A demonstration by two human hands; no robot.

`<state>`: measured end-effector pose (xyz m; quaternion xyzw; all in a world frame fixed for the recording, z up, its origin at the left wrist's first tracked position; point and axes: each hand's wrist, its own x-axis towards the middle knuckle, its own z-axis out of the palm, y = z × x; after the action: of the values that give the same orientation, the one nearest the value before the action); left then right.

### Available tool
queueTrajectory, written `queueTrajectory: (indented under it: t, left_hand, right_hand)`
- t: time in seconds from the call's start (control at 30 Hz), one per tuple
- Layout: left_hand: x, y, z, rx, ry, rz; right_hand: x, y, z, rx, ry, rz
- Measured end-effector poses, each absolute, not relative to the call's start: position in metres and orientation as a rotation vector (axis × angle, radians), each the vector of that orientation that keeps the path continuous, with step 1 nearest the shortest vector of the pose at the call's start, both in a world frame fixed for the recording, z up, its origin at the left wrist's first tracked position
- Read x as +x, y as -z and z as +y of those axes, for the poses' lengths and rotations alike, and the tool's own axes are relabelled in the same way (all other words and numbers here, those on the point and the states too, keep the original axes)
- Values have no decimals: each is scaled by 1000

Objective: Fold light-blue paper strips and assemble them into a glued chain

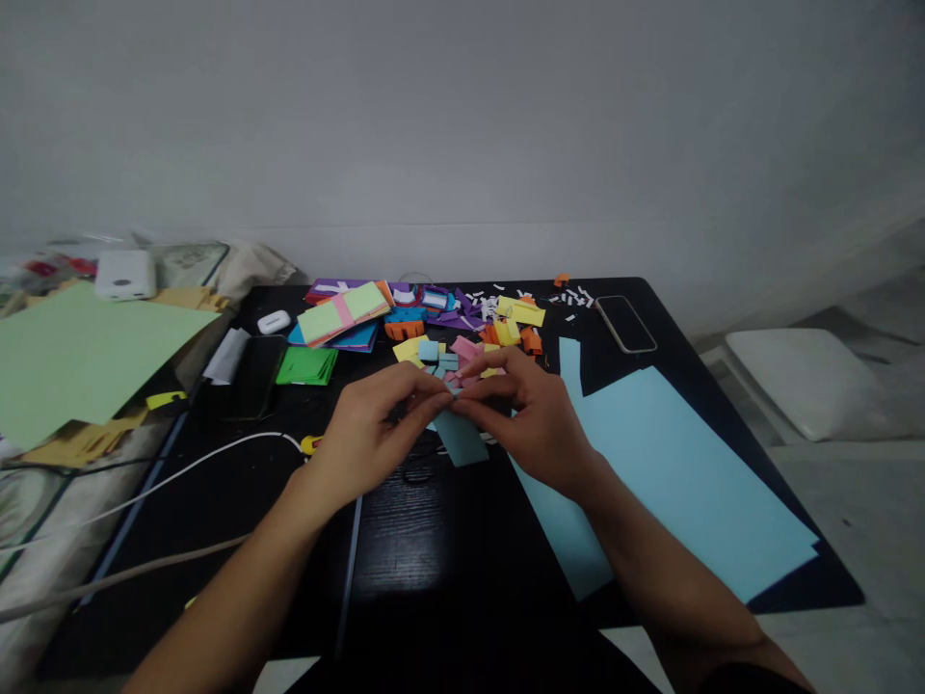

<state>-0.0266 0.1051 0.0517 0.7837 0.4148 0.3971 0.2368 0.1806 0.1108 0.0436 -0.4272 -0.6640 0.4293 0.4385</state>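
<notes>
The left hand (368, 421) and right hand (541, 421) are pinching the blue paper strip (461, 440); tugging too hard could be ripping it.

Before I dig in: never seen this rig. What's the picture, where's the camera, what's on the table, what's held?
There is no machine here, just a person's two bare hands. The single picture comes from a camera worn on that person's head, looking forward and down, so the forearms enter from the bottom edge. The left hand and right hand meet near the middle, pinching a light-blue strip between their fingertips. On the black table, blue sheets lie to the right, with a phone beyond them. To the left is a green stack; small folded coloured pieces and white scraps lie beyond the hands.
</notes>
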Motion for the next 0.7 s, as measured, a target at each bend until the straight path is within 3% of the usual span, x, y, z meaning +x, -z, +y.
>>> queueTrajectory:
  t: [0.3,0.7]
  left_hand:
    - [-35,-50,107,1880,-1377,1334]
    - [-43,-53,108,1724,-1628,1365]
  right_hand:
    - [184,-49,112,-953,-1071,-1886]
    - [185,-53,113,-971,-1035,-1782]
